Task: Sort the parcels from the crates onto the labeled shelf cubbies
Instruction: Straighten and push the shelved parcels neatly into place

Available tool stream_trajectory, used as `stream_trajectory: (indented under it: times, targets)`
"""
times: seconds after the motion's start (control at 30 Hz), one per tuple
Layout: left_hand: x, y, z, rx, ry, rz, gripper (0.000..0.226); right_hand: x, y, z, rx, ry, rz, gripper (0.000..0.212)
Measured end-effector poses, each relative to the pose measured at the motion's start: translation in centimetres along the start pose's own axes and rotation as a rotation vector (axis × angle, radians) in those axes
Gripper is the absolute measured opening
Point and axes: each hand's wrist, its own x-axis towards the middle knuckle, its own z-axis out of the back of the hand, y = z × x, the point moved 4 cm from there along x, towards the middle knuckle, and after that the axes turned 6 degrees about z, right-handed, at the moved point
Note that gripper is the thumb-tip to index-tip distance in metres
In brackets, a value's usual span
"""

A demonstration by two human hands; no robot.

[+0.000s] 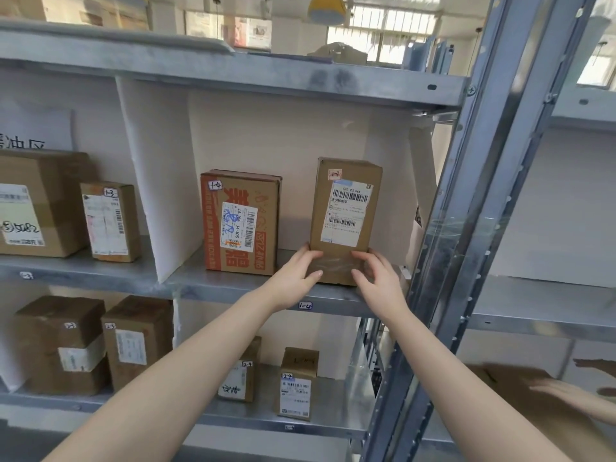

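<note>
Premises: a parcel storage and sorting room. Galvanised steel racking (233, 71) is split into cubbies (266, 128) by white divider boards (156, 181). Shelf edges carry handwritten tags, one reading 1-4 (305, 305). Cardboard parcels (268, 208) bearing barcoded shipping labels (350, 211) stand inside. Barred windows (383, 31) and a yellow pendant lamp (326, 10) show beyond.

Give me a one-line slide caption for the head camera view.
Left hand and right hand hold an upright brown parcel marked 1-4 in the 1-4 cubby, beside an orange-printed parcel.
</note>
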Motion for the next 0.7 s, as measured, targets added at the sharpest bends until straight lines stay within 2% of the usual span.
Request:
stream_trajectory:
  times: [0.7]
  targets:
    - [-3.4,-2.2,-0.2,0.016,0.053,0.102,0.051,-3.0,1.1,1.5,-0.016,0.096,-0.018,0.042]
